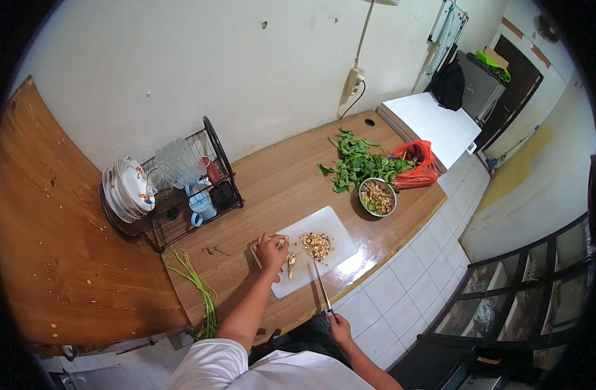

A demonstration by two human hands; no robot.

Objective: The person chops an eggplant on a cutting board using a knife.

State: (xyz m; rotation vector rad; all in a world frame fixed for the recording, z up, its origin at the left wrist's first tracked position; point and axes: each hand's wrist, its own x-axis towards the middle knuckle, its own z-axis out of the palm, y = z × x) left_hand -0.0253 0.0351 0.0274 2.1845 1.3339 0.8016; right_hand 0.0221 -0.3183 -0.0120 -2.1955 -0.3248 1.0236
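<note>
A white cutting board (340, 227) lies near the front edge of the wooden table. On it is a heap of chopped pale-brown pieces (316, 246), with a longer uncut piece (291, 263) to its left. My left hand (272, 251) is over the board's left end, its fingers bent together; what they pinch is too small to make out. In my right hand (340, 329), at the table's front edge, is the handle of a knife (322, 286). Its blade points away from me, the tip by the chopped heap.
A metal bowl (363, 207) of chopped food stands right of the board, before leafy greens (356, 162) and a red plastic bag (421, 174). Left are a dish rack (230, 177) with plates and cups, and long green stems (200, 286). A wall rises behind the table.
</note>
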